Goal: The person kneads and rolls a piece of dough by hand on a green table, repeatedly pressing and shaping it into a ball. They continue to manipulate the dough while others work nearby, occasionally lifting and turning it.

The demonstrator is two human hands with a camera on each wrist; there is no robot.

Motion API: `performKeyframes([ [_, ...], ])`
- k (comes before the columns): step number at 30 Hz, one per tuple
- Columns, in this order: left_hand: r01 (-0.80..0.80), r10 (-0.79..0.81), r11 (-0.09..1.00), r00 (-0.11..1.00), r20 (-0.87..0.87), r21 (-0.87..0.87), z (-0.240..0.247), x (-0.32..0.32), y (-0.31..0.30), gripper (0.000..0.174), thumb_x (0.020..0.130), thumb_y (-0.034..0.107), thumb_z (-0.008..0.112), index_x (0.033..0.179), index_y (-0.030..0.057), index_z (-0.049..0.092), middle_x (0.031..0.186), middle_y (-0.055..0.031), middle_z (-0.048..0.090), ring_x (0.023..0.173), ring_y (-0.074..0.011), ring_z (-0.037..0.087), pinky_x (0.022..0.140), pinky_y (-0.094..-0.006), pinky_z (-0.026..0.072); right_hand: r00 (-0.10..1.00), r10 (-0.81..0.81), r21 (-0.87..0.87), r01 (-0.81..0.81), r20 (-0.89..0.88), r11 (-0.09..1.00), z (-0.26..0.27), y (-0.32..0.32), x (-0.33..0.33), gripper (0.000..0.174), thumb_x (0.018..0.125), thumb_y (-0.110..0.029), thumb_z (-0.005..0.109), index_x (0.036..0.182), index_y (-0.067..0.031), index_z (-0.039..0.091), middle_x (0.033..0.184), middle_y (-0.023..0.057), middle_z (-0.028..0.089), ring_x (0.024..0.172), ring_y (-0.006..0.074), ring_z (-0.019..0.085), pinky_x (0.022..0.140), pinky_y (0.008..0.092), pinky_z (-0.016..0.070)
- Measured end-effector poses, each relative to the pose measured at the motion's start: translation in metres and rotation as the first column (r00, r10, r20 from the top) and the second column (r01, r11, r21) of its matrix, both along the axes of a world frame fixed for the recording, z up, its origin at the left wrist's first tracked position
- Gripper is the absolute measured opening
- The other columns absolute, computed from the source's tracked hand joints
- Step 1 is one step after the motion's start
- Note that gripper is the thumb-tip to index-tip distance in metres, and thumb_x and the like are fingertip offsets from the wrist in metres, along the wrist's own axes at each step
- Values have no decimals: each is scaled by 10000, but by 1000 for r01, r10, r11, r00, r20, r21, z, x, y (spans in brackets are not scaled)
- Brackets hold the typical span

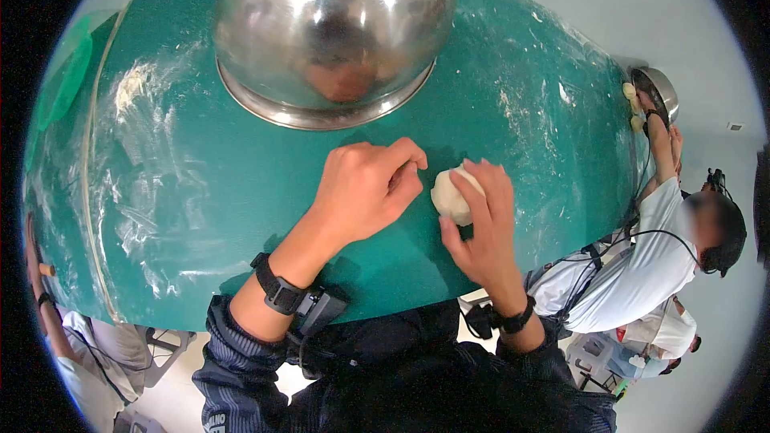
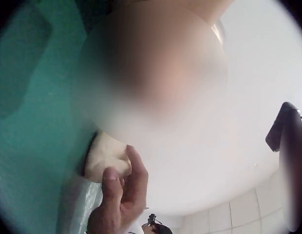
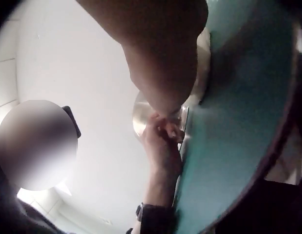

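A round, pale lump of dough (image 1: 454, 197) sits on the green table (image 1: 385, 265) in front of the person. The right hand (image 1: 488, 228) holds it from the right, thumb at its near side and fingers curled over its far side. To the left of the dough, the left hand (image 1: 365, 186) hovers with curled fingers and nothing visible in its grasp. In the left wrist view, the right hand's thumb and finger lie against the dough (image 2: 106, 157). The right wrist view shows the curled left hand (image 3: 163, 148) beyond the right hand.
A large, shiny metal bowl (image 1: 333, 48) stands upside down just beyond the hands. Flour (image 1: 132, 88) dusts the tabletop on both sides. At the right end, another person (image 1: 642, 256) reaches toward a metal bowl (image 1: 658, 95); a green container (image 1: 68, 72) stands far left.
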State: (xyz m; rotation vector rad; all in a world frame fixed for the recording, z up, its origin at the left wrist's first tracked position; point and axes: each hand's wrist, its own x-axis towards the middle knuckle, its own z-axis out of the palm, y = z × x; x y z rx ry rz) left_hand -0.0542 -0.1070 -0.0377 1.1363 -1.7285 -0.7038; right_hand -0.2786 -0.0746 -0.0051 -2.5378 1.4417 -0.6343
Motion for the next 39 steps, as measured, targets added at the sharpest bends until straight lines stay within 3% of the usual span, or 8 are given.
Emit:
performKeyframes([
  [7, 24, -22, 999, 999, 40, -27, -2, -2, 0, 79, 849, 72, 673, 910, 91, 719, 613, -85, 620, 549, -279, 602, 557, -412, 486, 1000, 1, -118, -1, 7, 993, -9, 46, -43, 536, 699, -141, 828, 1213, -85, 684, 1309, 172, 617, 1238, 420, 577, 1089, 572, 429],
  [11, 21, -21, 1000, 1000, -4, -18, -1, -2, -1, 67, 845, 74, 676, 892, 97, 717, 599, -85, 605, 543, -284, 598, 554, -415, 486, 992, -124, -103, 127, 29, 987, -13, 26, -14, 620, 759, -257, 795, 1326, -65, 633, 1405, 232, 559, 1322, 472, 513, 1111, 596, 397],
  [15, 8, -8, 1000, 999, -38, -5, -2, -3, -4, 65, 845, 69, 676, 890, 98, 715, 589, -82, 597, 540, -280, 599, 554, -416, 485, 983, -9, -55, -1, -185, 998, -17, 14, -1, 755, 842, -470, 696, 1463, -65, 554, 1562, 264, 439, 1432, 516, 409, 1163, 619, 330],
  [24, -74, 75, 997, 996, -50, 17, -2, -1, -7, 102, 860, 25, 667, 930, 75, 721, 649, -97, 641, 542, -252, 597, 556, -372, 479, 991, -38, 39, 43, -127, 998, -8, -82, 39, 857, 823, -402, 744, 1558, -80, 444, 1625, 276, 362, 1509, 485, 331, 1199, 576, 306],
  [28, -166, 171, 984, 981, -91, 58, -4, -5, -7, 67, 856, 72, 684, 906, 114, 701, 599, -72, 614, 562, -275, 638, 553, -410, 500, 995, -96, 32, 97, -18, 995, -19, -97, 35, 798, 859, -377, 732, 1534, -50, 461, 1601, 280, 400, 1498, 476, 356, 1201, 570, 310],
  [31, -115, 118, 993, 989, -89, 41, -5, -1, -4, 95, 910, 3, 635, 959, 32, 710, 655, -107, 618, 563, -178, 597, 557, -319, 468, 996, -91, 31, 91, -28, 995, -23, -84, 32, 767, 873, -357, 724, 1521, -36, 470, 1565, 283, 442, 1480, 463, 387, 1202, 567, 313],
  [34, -154, 156, 988, 984, -82, 27, -4, -2, -4, 67, 861, 56, 677, 898, 106, 702, 594, -79, 609, 546, -260, 635, 535, -395, 491, 995, -33, 49, 38, -93, 998, -23, -47, 27, 737, 857, -336, 733, 1489, -38, 503, 1521, 270, 483, 1447, 435, 429, 1197, 576, 319],
  [39, -128, 132, 990, 988, -74, 65, -2, 0, -1, 64, 854, 61, 676, 895, 103, 701, 595, -77, 608, 547, -255, 634, 542, -396, 495, 991, -115, -74, 110, -72, 991, -3, 25, 37, 590, 796, -297, 766, 1317, -58, 630, 1396, 192, 582, 1330, 414, 521, 1138, 635, 355],
])
